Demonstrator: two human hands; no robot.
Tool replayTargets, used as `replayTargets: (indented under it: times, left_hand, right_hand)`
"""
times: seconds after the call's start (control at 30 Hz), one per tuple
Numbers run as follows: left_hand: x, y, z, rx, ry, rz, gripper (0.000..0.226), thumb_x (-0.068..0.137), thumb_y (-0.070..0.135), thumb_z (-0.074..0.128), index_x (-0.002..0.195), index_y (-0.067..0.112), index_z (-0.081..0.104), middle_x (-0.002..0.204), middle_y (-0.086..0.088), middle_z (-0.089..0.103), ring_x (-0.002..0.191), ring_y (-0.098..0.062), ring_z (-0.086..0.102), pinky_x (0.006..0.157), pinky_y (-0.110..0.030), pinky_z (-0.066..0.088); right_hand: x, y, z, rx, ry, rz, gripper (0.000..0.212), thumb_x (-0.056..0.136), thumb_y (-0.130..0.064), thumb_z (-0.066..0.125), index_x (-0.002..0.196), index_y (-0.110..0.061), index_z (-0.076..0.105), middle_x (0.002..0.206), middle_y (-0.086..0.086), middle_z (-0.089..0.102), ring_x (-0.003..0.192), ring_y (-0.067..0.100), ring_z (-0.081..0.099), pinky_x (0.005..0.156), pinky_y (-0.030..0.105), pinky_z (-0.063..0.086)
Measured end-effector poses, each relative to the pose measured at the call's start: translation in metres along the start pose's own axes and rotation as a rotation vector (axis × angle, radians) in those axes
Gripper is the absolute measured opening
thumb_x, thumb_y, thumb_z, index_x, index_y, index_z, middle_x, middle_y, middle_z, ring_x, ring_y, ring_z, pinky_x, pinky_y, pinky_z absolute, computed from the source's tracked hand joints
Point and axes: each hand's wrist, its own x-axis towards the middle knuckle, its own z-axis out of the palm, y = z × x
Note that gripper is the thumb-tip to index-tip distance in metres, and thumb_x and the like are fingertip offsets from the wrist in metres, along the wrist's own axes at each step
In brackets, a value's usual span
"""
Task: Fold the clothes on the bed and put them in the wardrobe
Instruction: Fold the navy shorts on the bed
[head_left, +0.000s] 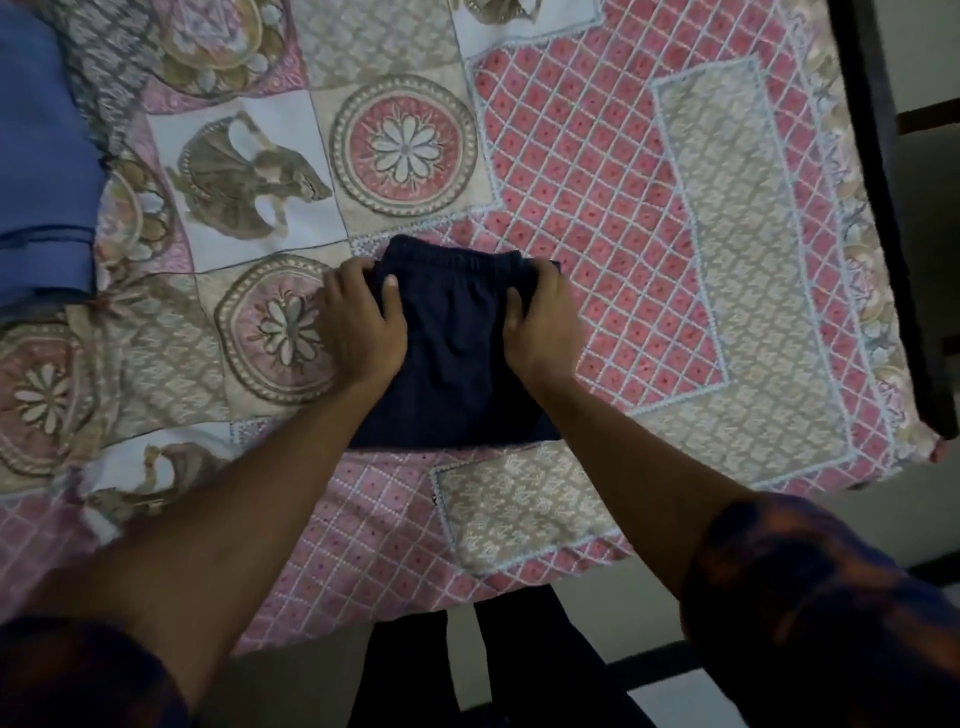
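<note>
Left hand (363, 325) and right hand (540, 322) grip the folded navy elastic-waist bottoms (457, 374) on the bed (623, 208), fingers curled round both side edges.

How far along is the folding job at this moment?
Done: the navy garment lies folded into a compact rectangle on the bedspread. In hand: the left hand and right hand grip its two sides. Left: a blue garment lies at the bed's left edge, and no wardrobe is in view, so putting away looks pending.
</note>
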Motion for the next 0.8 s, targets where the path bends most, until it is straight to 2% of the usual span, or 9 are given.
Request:
replayTargets:
  times: [0.07,0.1,0.2,0.3,0.47,0.57,0.63,0.73,0.8]
  left_hand:
    - [-0.015,0.0,-0.006,0.118,0.091,0.242,0.041,0.101,0.035,0.049,0.133,0.009,0.054,0.136,-0.018,0.051,0.123,-0.036,0.049,0.098,-0.045,0.038]
    - [-0.025,0.0,-0.009,0.172,0.043,0.368,0.045,0.101,0.036,0.049,0.14,0.013,0.05,0.147,-0.016,0.044,0.134,-0.034,0.042,0.104,-0.047,0.035]
    - [-0.053,-0.012,-0.014,0.356,-0.252,0.544,0.058,0.099,0.041,0.047,0.154,0.026,0.034,0.165,-0.009,0.015,0.152,-0.03,0.013,0.117,-0.056,0.019]
    - [-0.063,-0.041,-0.004,0.447,-0.443,0.433,0.068,0.099,0.06,0.035,0.158,0.036,0.011,0.167,-0.006,0.001,0.153,-0.028,0.001,0.118,-0.061,0.013]
    - [-0.052,-0.047,-0.009,0.445,-0.443,0.473,0.078,0.094,0.07,0.034,0.158,0.032,0.011,0.166,-0.01,-0.001,0.153,-0.03,0.0,0.118,-0.061,0.011]
    - [-0.072,-0.045,-0.022,0.396,-0.435,0.561,0.087,0.089,0.073,0.042,0.158,0.027,0.015,0.166,-0.01,0.004,0.153,-0.029,0.004,0.119,-0.058,0.014]
    - [-0.089,-0.05,-0.028,0.424,-0.499,0.585,0.095,0.083,0.077,0.046,0.158,0.029,0.014,0.166,-0.009,0.004,0.153,-0.028,0.004,0.119,-0.058,0.015]
    - [-0.106,-0.053,-0.03,0.535,-0.563,0.545,0.096,0.081,0.052,0.062,0.159,0.029,0.01,0.166,-0.009,0.002,0.153,-0.03,0.003,0.118,-0.059,0.017]
    - [-0.105,-0.048,-0.027,0.562,-0.554,0.502,0.092,0.078,0.028,0.066,0.158,0.027,0.019,0.165,-0.011,0.011,0.151,-0.034,0.013,0.115,-0.06,0.024]
  right_hand:
    - [-0.016,0.001,0.001,-0.058,0.155,-0.171,0.042,0.101,-0.035,0.053,0.14,-0.021,0.05,0.136,0.008,0.053,0.117,0.029,0.053,0.094,0.043,0.043]
    - [-0.026,-0.001,0.0,-0.086,0.188,-0.294,0.044,0.101,-0.035,0.054,0.142,-0.021,0.051,0.145,0.009,0.049,0.127,0.029,0.048,0.101,0.042,0.038]
    - [-0.055,-0.004,0.003,-0.197,-0.055,-0.566,0.051,0.105,-0.042,0.044,0.154,-0.027,0.039,0.165,0.007,0.025,0.153,0.027,0.02,0.121,0.051,0.019]
    - [-0.059,0.017,0.019,-0.353,-0.261,-0.461,0.059,0.106,-0.057,0.029,0.16,-0.037,0.017,0.17,0.002,0.004,0.156,0.026,0.001,0.121,0.06,0.009]
    - [-0.053,0.026,0.012,-0.368,-0.284,-0.443,0.066,0.102,-0.064,0.028,0.16,-0.035,0.015,0.17,0.005,0.0,0.156,0.026,-0.002,0.123,0.059,-0.001]
    - [-0.081,0.029,-0.003,-0.293,-0.231,-0.606,0.069,0.099,-0.06,0.044,0.158,-0.026,0.03,0.168,0.011,0.01,0.156,0.028,0.004,0.123,0.059,0.004]
    - [-0.103,0.034,-0.005,-0.292,-0.295,-0.676,0.071,0.093,-0.048,0.056,0.156,-0.024,0.034,0.167,0.012,0.016,0.156,0.029,0.008,0.123,0.06,0.008]
    - [-0.12,0.036,0.006,-0.368,-0.382,-0.593,0.083,0.081,-0.024,0.063,0.157,-0.023,0.03,0.167,0.01,0.017,0.155,0.029,0.012,0.124,0.056,0.012]
    - [-0.116,0.033,0.012,-0.41,-0.372,-0.542,0.083,0.08,-0.016,0.065,0.156,-0.022,0.033,0.165,0.01,0.024,0.154,0.03,0.018,0.123,0.055,0.016]
